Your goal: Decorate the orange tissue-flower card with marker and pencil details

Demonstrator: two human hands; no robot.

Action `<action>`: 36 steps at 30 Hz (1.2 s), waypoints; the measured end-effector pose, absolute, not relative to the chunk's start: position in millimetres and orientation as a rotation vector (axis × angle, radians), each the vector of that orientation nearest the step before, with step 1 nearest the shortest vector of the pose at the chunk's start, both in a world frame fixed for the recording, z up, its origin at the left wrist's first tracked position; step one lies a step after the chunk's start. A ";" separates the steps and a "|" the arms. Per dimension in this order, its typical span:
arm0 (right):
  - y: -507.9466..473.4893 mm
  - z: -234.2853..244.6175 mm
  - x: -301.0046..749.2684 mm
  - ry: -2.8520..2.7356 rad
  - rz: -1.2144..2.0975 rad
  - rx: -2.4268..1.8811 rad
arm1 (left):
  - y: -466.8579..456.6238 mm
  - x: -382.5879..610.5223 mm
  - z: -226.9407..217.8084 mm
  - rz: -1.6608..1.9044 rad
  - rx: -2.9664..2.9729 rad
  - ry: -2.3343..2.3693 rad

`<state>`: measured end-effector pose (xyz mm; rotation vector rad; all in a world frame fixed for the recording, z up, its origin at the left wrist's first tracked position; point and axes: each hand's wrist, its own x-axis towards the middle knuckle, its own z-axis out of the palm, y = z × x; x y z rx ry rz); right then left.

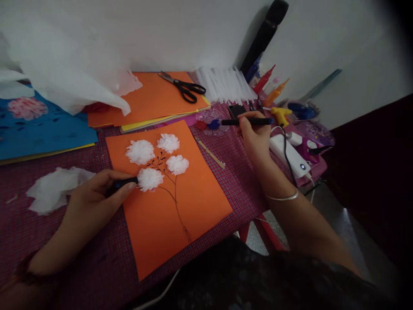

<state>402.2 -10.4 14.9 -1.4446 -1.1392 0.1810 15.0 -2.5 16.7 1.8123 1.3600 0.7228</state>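
An orange sheet of paper (193, 202) lies on the checked cloth, with a drawn stem, small dark leaf marks and several white tissue-paper flowers (140, 151) on it. My left hand (97, 202) is closed on a short dark piece that looks like a pen cap (122, 182), at the left edge of the lowest flower. Between the fingers of my right hand (254, 137) is a black pen (230, 122), held level above the cloth. Its left end points at a clear plastic dish (209, 115) with blue and red in it; whether they touch I cannot tell.
Black scissors (185, 86) rest on stacked orange paper (145, 101) at the back. White sticks (226, 84), paint bottles (264, 79), a yellow glue gun (281, 115) and a white power bank (288, 155) stand right. A wooden stick (211, 153) and crumpled tissue paper (53, 189) flank the sheet.
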 end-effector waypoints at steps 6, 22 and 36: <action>0.8 2.6 403.5 -1.365 0.077 -1.538 | -4.1 14.6 16.8 0.718 1.790 1.333; -77.3 11.1 287.5 -1.165 0.945 -1.316 | -0.7 12.4 6.8 0.777 1.879 1.223; -73.6 4.5 283.4 -1.275 0.839 -1.356 | 0.2 11.9 5.0 0.765 1.888 1.209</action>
